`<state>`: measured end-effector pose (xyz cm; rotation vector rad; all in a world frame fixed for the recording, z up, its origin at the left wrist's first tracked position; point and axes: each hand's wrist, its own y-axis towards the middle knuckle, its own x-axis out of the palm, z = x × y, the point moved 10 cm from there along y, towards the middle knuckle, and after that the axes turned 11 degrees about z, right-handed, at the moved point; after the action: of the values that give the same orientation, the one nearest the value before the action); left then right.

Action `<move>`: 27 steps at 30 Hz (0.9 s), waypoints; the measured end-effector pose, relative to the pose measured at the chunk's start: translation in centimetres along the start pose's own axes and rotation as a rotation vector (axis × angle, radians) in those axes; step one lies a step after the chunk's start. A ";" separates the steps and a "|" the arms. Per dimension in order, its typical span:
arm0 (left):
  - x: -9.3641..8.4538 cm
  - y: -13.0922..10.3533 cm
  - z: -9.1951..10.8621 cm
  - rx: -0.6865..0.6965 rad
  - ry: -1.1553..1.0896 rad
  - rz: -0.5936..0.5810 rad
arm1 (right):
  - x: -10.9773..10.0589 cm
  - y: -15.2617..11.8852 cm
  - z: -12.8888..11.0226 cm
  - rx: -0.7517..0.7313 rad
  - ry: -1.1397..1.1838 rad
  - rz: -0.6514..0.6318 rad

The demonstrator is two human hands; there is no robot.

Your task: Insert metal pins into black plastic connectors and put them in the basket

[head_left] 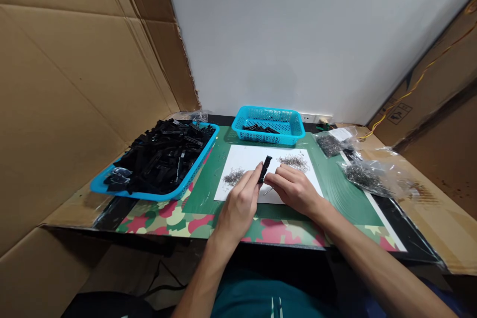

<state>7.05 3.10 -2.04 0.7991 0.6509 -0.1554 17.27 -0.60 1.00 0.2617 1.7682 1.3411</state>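
Observation:
My left hand (242, 199) holds a narrow black part (266, 166) upright and slightly tilted over a white sheet (223, 194). Close against its right side is my right hand (292, 186), fingers pinched, with a thin metal rod (269, 191) poking out below them. Whether the right fingertips also touch the black part is hard to make out. Small metal pieces lie on the sheet in two piles, one (234, 177) left of the hands and another (294, 162) behind the right hand.
A blue basket (169, 196) heaped with black parts stands at the left. Another blue basket (274, 139) at the back holds a few. Two plastic bags of metal pieces (328, 144) (363, 176) lie right, on and beside the green mat (201, 194). Cardboard walls flank the table.

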 end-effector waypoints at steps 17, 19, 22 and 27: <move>-0.2 -0.2 0.1 -0.004 -0.048 0.003 | -0.1 -0.2 1.5 0.182 0.267 0.071; 0.0 -0.3 0.1 -0.011 -0.064 -0.014 | -0.2 -0.2 1.9 0.234 0.326 0.075; 0.2 -0.3 0.0 -0.035 -0.097 -0.040 | -0.1 -0.2 2.5 0.317 0.413 0.070; 0.5 -0.3 -0.2 -0.089 -0.172 -0.067 | 0.0 -0.3 3.3 0.392 0.464 0.055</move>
<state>7.21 3.07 -2.62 0.6703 0.5181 -0.2517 19.84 1.48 0.62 0.2236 2.4325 1.1431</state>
